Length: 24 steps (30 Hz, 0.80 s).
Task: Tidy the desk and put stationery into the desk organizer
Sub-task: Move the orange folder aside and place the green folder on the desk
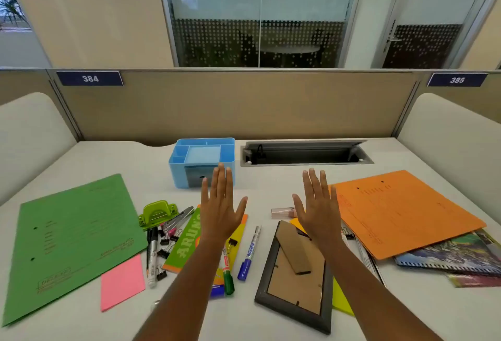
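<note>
Both hands are hovering flat with fingers spread, gripping nothing: the left hand (221, 213) over the green-and-yellow booklet (187, 243), the right hand (318, 210) over the picture frame's (295, 281) far end. The blue desk organizer (176, 172) is standing on the counter (108, 159) just beyond the left fingertips. The blue marker (249, 252) is lying between the forearms, its long axis running near to far, probably closer to the left hand.

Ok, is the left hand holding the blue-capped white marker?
No, the left hand is open; the blue-capped white marker lies on the white desk.
</note>
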Available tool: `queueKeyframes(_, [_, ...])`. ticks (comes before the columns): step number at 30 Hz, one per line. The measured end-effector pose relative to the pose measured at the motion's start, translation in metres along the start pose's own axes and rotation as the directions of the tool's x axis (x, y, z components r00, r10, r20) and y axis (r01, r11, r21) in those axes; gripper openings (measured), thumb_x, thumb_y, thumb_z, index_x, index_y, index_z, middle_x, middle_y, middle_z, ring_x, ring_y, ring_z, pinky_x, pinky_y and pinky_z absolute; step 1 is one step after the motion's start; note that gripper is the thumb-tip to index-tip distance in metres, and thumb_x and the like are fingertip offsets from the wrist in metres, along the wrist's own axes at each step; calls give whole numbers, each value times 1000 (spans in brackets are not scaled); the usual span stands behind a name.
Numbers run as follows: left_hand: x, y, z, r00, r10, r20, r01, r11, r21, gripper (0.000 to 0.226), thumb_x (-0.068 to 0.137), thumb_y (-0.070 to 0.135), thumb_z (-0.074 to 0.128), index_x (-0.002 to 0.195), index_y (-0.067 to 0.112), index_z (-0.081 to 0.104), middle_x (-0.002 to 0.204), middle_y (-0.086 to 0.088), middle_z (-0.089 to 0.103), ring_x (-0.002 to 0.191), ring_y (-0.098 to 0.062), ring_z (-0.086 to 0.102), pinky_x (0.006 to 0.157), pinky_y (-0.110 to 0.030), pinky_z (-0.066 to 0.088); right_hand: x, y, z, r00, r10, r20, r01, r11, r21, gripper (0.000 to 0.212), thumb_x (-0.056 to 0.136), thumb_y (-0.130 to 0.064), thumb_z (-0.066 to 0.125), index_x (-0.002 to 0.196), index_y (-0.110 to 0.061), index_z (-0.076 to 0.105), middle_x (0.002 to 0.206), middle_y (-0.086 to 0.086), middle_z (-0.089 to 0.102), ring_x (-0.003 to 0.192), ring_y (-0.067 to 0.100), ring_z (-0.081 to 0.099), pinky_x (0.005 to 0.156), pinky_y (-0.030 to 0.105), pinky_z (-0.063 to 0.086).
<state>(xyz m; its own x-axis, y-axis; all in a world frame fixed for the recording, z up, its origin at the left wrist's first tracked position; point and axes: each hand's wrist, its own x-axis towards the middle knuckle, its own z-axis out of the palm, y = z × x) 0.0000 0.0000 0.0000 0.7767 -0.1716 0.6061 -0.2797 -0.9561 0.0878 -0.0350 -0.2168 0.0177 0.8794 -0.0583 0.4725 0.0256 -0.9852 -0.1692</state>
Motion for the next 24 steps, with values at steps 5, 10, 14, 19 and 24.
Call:
queueKeyframes(5, [-38, 4, 17, 997, -24, 78, 25, 999, -20, 67, 94, 51, 2, 146, 9, -5, 153, -6, -19, 142, -17, -15, 112, -38, -2, -34, 2, 17, 996, 84, 5, -84, 993, 80, 62, 95, -49, 8, 134, -10, 38, 138, 14, 47, 131, 31, 36, 99, 54, 34])
queueKeyframes(10, [-70, 14, 28, 979, -50, 196, 54, 998, -13, 66, 94, 49, 0, 146, 8, -7, 154, -8, -17, 142, -19, -15, 112, -36, -1, -57, 2, 25, 978, 151, 146, -160, 986, 52, 62, 95, -48, 3, 130, -11, 38, 131, 14, 55, 123, 32, 48, 89, 54, 46])
queueKeyframes(14, [-88, 22, 32, 927, -86, 365, 117, 991, -65, 66, 95, 48, 1, 147, 8, 0, 148, -19, 27, 141, -27, 13, 113, -36, 4, -71, 2, 35, 951, 191, 243, -204, 979, 26, 64, 95, -47, 0, 126, -9, 42, 124, 17, 60, 114, 36, 56, 80, 55, 50])
queueKeyframes(19, [-95, 28, 37, 842, -137, 521, 170, 985, -16, 82, 96, 46, -2, 111, 0, 64, 115, -20, 64, 104, -35, 63, 79, -51, 52, -83, 9, 48, 927, 203, 315, -212, 977, -6, 78, 95, -50, 1, 116, -4, 61, 119, 18, 63, 111, 38, 58, 79, 56, 49])
queueKeyframes(24, [-91, 31, 27, 766, -137, 628, 159, 987, 22, 126, 54, 65, -45, 145, 7, 19, 153, -17, 13, 142, -33, 8, 115, -45, 7, -90, 11, 48, 913, 215, 347, -226, 974, -8, 78, 95, -48, 0, 113, -5, 63, 118, 15, 64, 111, 35, 59, 82, 54, 50])
